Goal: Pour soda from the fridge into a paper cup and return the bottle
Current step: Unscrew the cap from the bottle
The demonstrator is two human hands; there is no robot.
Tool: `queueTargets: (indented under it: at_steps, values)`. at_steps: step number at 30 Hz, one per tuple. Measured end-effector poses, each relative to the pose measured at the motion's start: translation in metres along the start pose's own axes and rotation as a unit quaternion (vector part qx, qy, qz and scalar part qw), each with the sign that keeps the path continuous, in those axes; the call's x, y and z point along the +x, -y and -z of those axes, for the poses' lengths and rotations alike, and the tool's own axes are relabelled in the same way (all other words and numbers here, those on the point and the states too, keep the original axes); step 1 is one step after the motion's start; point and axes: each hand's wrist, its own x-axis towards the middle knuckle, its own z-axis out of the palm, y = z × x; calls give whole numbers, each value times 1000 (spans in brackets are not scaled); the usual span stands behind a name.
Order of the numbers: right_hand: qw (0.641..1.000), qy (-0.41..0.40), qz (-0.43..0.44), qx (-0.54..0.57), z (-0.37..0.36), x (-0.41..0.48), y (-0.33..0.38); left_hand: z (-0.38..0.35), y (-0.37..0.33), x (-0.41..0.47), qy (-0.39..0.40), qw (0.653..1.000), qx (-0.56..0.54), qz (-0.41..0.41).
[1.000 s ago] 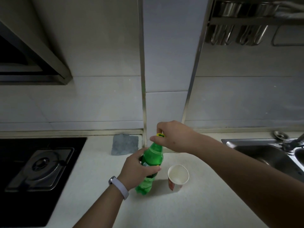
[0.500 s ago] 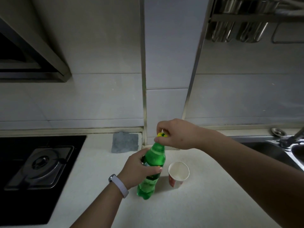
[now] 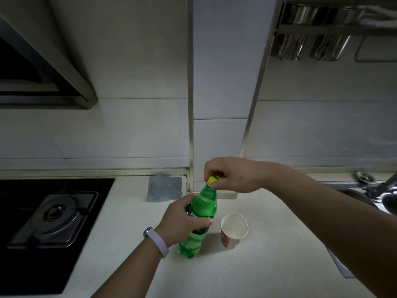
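Opening the bottle (image 3: 202,209), lower centre of the frame.
Left hand (image 3: 184,220) is gripping its middle on the counter (image 3: 236,272), paper cup (image 3: 234,230) just right; right hand (image 3: 232,175) is pinching the cap (image 3: 212,179). I'm expecting fizz spraying once the seal breaks.

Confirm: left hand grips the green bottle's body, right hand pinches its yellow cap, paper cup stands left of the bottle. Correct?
No. In the head view the paper cup stands right of the green bottle, not left. The rest is correct: left hand grips the bottle's body, right hand pinches the yellow cap.
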Motion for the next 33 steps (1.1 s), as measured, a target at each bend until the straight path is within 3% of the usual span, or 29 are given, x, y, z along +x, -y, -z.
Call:
queueTargets:
  at_steps: [8,16,19,25,33]
  values:
    - [994,-45,-84,-47,-3,5,-2,-7,3,4,-19,1000,1,6]
    - [999,-16,-34,-25,2,4,-10,-1,5,15,3,999,29,14]
    - [999,-39,-3,-32,2,7,-13,0,3,18,9,999,29,19]
    - [994,-56,-78,-51,6,8,-20,-2,0,20,-2,1000,15,17]
    - [997,-17,-57,-44,5,3,-24,-10,-4,21,4,1000,0,12]
